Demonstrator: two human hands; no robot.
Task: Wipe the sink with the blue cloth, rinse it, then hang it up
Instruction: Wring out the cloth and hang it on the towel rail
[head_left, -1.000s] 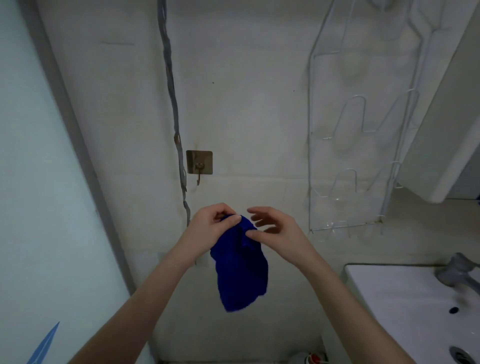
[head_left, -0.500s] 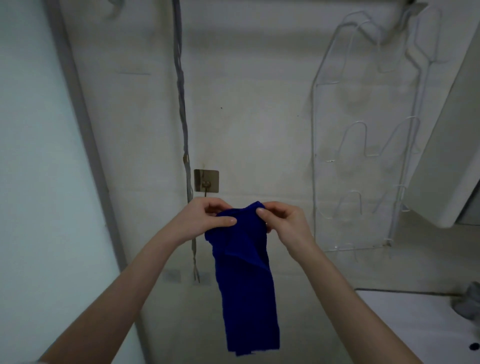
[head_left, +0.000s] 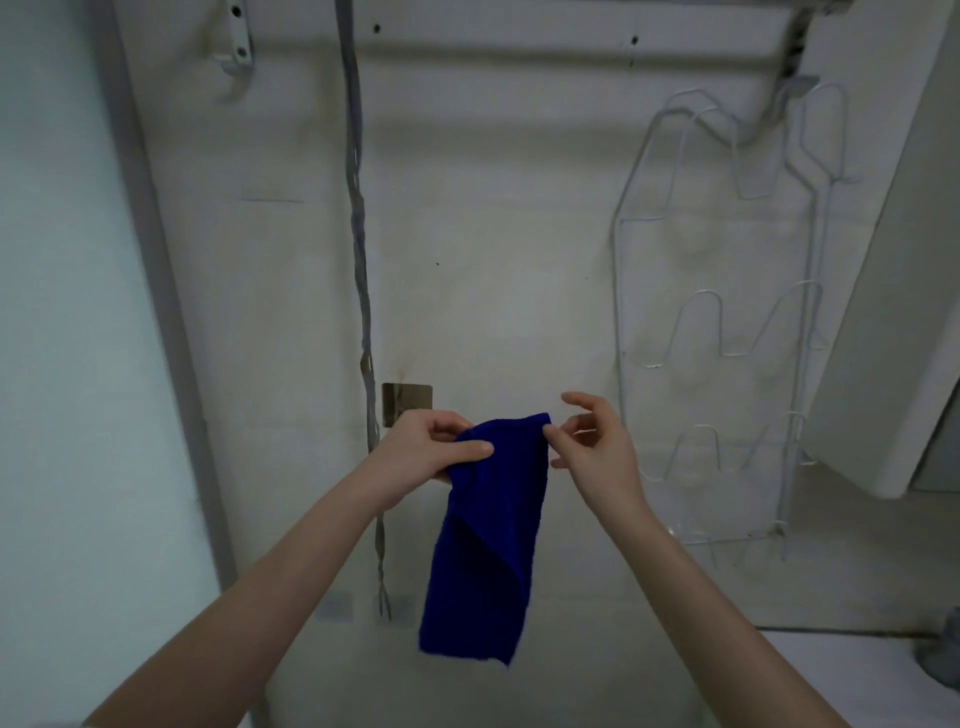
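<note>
While the left hand (head_left: 423, 452) clamps thumb and fingers on the upper left corner of the blue cloth (head_left: 485, 540), the right hand (head_left: 592, 447) pinches its upper right corner at 3 o'clock, remaining fingers spread. It hangs folded before the wall, just at 4 o'clock of the adhesive hook plate (head_left: 407, 401), a wire rack (head_left: 727, 322) well apart at 2 o'clock.

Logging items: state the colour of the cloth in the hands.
Solid deep blue, no pattern; cloth shows clearly in the head view.

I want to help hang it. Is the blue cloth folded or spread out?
Folded. The blue cloth hangs narrow, a diagonal fold edge crossing its layers, held by the left hand.
</note>
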